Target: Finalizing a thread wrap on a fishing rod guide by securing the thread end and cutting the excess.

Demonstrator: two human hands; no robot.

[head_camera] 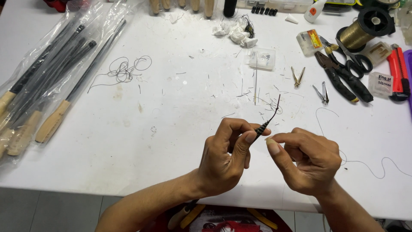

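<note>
1. The left hand pinches a thin black rod tip between the thumb and the bent fingers, just in front of the body, at about 6 o'clock on the white table.
2. The right hand is just beside it, thumb and forefinger pressed together on something too fine to see (probably the thread that trails away toward 3 o'clock).
3. A short part of the tip near the left thumb looks already wrapped and ribbed; the curved end above it is bare.
4. I judge the wrapping as begun, not finished.
5. Bagged rods with cork handles lie at 9 o'clock; pliers and a gold spool lie at 2 o'clock.
</note>
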